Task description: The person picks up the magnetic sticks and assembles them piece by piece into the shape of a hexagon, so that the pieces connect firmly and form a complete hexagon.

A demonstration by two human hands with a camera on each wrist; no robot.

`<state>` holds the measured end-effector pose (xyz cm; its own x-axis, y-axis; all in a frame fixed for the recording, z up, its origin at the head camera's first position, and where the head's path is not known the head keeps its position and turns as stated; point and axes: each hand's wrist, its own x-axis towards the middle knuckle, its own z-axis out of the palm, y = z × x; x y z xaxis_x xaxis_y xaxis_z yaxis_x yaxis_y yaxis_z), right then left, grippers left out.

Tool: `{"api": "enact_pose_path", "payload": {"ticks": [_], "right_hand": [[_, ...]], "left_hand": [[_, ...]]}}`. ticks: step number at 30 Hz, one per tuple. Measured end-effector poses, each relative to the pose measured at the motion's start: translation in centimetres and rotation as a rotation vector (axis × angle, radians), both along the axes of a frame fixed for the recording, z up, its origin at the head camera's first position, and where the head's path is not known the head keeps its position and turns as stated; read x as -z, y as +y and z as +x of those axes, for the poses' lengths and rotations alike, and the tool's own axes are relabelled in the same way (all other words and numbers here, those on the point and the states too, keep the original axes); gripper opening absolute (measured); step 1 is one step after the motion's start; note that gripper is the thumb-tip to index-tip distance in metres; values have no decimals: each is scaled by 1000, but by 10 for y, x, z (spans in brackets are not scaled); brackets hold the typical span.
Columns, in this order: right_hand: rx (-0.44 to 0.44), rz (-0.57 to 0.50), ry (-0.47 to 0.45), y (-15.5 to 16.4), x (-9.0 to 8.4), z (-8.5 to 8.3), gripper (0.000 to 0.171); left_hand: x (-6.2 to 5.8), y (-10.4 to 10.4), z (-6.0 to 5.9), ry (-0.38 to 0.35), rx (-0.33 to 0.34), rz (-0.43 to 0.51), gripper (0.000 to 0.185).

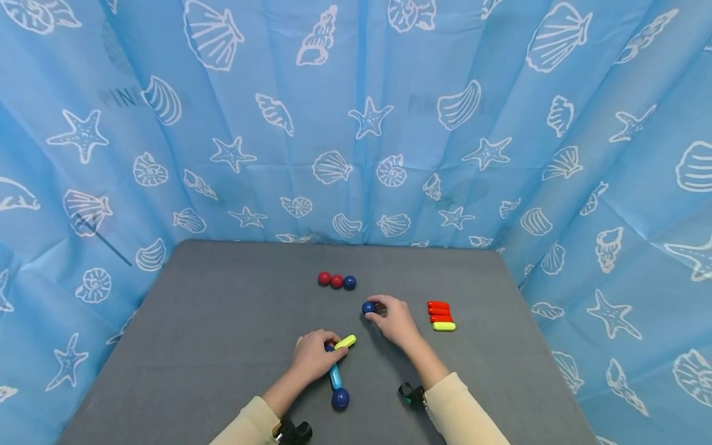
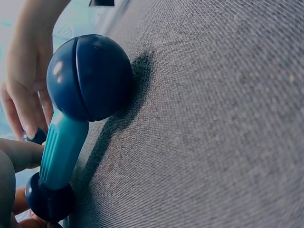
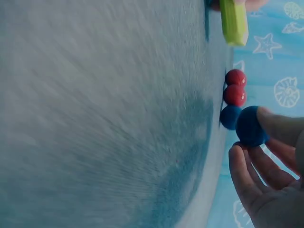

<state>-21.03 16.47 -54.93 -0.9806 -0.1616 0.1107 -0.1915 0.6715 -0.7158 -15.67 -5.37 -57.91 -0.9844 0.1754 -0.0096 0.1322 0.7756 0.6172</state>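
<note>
My left hand [image 1: 332, 347] grips a stick-and-ball piece on the grey table [image 1: 222, 321]. A yellow-green stick [image 1: 345, 341] juts from the hand toward the right. A teal stick [image 1: 335, 376] runs back to a dark blue ball [image 1: 340, 398] on the cloth. The left wrist view shows that ball [image 2: 90, 78] and teal stick [image 2: 61, 152] close up, with a second ball [image 2: 47, 202] at my fingers. My right hand [image 1: 376, 307] pinches a loose blue ball [image 1: 369, 307] just above the table; the right wrist view shows this blue ball [image 3: 249, 126] between thumb and fingers.
Two red balls [image 1: 330, 280] and a blue ball [image 1: 349, 282] lie in a row farther back. Three red sticks [image 1: 439, 311] and a yellow-green one [image 1: 444, 326] lie stacked at the right. A blue shell-print curtain [image 1: 356, 123] surrounds the table.
</note>
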Motion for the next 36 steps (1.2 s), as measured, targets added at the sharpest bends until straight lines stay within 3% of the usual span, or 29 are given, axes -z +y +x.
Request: {"api": "enact_pose_path", "payload": {"ticks": [7,16,24,36], "right_hand": [[0,-24,7,0,-2,20,35],[-95,-32,-74,5,5,30,32],[-199,-34,-114,0,6,31,29],[-305,-55,-129,-1,4,25,31]], "left_hand": [[1,1,1,25,-8,-6,25],[-2,1,2,13,-3,-5,26],[-3,-1,4,29,-17,4,24],[-5,-1,-1,25,21,21,22]]}}
